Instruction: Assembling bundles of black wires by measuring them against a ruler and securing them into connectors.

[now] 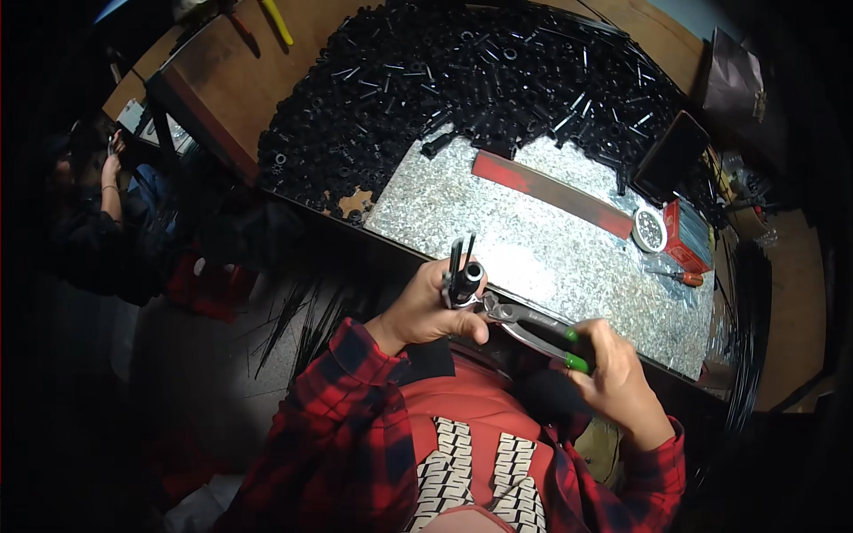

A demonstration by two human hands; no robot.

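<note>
Shirt front, head view: red top (462, 395), blocky black-and-cream print, closest below both hands; red-and-black plaid sleeves (311, 409) on both arms.
Left hand: fingers and thumb of the left hand (422, 306) closed around a black tubular part (462, 282), its round open end facing up; thin dark rods (457, 255) stand beside it.
Right hand: right hand (613, 366) closed around the green-tipped handles of the pliers (538, 339), whose metal head reaches the left hand, next to the tubular part; whether it bites cannot be told.
Beyond both hands: speckled silvery worktop (506, 244), with a worn red-brown bar (555, 193) lying across it.
Farther out, ahead: broad heap of small black parts (480, 75).
Ahead and right of the right hand: white bowl (635, 233) of small pieces, red box (681, 238), orange-handled screwdriver (689, 279).
Writing: pale marking on the pliers' upper handle, too small to read; printed mark on the dark bag (733, 84), far right, unclear.
Left of the left hand: co-worker (110, 200), well apart, one hand raised.
</note>
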